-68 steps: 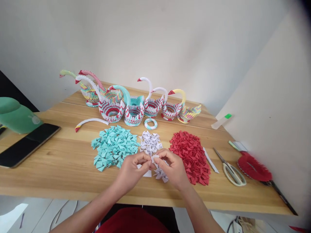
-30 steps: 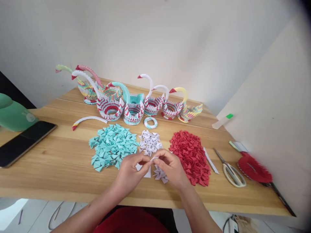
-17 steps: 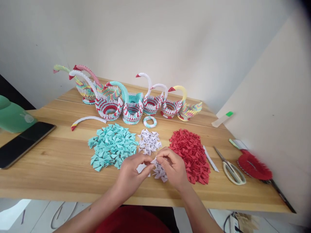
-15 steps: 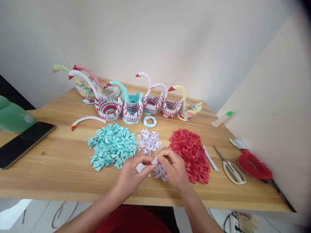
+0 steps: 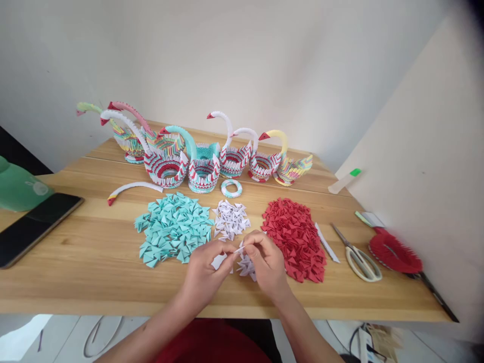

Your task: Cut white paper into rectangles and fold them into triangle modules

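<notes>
Between my hands is a small white piece of folded paper (image 5: 239,249), seen nearly edge-on. My left hand (image 5: 207,268) pinches its left end with thumb and fingertips. On the other end, my right hand (image 5: 267,263) has a like pinch. Under the hands lies a small heap of white folded paper pieces (image 5: 246,268), partly covered by my right hand. Some white paper (image 5: 218,261) shows behind my left thumb. Just beyond is a second heap of white folded triangles (image 5: 230,220). Turquoise paper triangles (image 5: 174,229) are piled to the left, red ones (image 5: 295,239) to the right.
Several paper swans (image 5: 204,174) stand along the back. A turquoise-and-white ring (image 5: 231,188) and a loose swan neck (image 5: 134,186) lie before them. Scissors (image 5: 361,259) and a red paper piece (image 5: 395,252) are on the right, a phone (image 5: 38,227) and green container (image 5: 22,186) on the left.
The white paper has turned from showing its face to nearly edge-on between my fingertips. Both hands stay in almost the same place. The whole view has shifted slightly.
</notes>
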The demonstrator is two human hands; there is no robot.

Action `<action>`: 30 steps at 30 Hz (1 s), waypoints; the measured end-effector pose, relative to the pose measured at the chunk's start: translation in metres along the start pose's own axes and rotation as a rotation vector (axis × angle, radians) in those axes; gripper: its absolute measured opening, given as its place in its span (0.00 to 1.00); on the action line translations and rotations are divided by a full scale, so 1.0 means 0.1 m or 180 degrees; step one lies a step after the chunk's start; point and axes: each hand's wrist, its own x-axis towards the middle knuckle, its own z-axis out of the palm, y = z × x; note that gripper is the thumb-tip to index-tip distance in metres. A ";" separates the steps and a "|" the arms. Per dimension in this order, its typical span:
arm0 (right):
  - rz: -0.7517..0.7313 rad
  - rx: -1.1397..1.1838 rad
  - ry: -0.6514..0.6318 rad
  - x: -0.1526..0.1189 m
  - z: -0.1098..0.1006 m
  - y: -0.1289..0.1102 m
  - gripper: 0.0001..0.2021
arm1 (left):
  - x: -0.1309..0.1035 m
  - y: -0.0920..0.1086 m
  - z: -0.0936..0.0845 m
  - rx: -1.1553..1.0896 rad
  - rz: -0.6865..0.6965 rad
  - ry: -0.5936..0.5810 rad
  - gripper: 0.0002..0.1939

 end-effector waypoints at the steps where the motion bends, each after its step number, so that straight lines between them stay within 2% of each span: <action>1: -0.0079 -0.0105 0.0026 0.00 0.00 -0.01 0.07 | 0.01 0.00 0.00 -0.0032 -0.0012 -0.0040 0.05; 4: -0.0090 -0.0217 0.0025 -0.01 -0.01 -0.01 0.05 | 0.02 -0.01 -0.03 -0.0043 -0.0065 -0.0121 0.06; 7: 0.0013 -0.0174 -0.0095 -0.01 -0.02 -0.02 0.03 | 0.02 -0.01 -0.04 0.0232 0.0082 -0.0083 0.07; 10: -0.0046 -0.0181 -0.0176 0.00 -0.01 -0.04 0.07 | 0.01 -0.03 -0.02 0.0427 0.0251 -0.0066 0.07; 13: -0.0067 -0.0235 -0.0087 0.00 0.00 -0.08 0.09 | 0.01 -0.05 0.00 0.0297 0.0094 -0.0128 0.06; 17: 0.0144 -0.0218 -0.0072 0.01 -0.01 -0.09 0.10 | 0.02 -0.04 0.00 0.0269 -0.0200 -0.0330 0.09; 22: 0.0195 -0.0260 -0.0106 0.01 -0.05 -0.06 0.07 | 0.02 -0.02 -0.02 0.0318 -0.0177 -0.0122 0.09; 24: 0.0068 -0.0351 -0.0076 0.01 -0.06 -0.05 0.06 | 0.02 -0.03 -0.03 0.0077 -0.0370 -0.0190 0.08; 30: -0.0178 -0.0422 -0.0181 0.01 -0.07 -0.05 0.07 | 0.10 -0.03 -0.07 -0.1637 -0.1376 -0.0739 0.11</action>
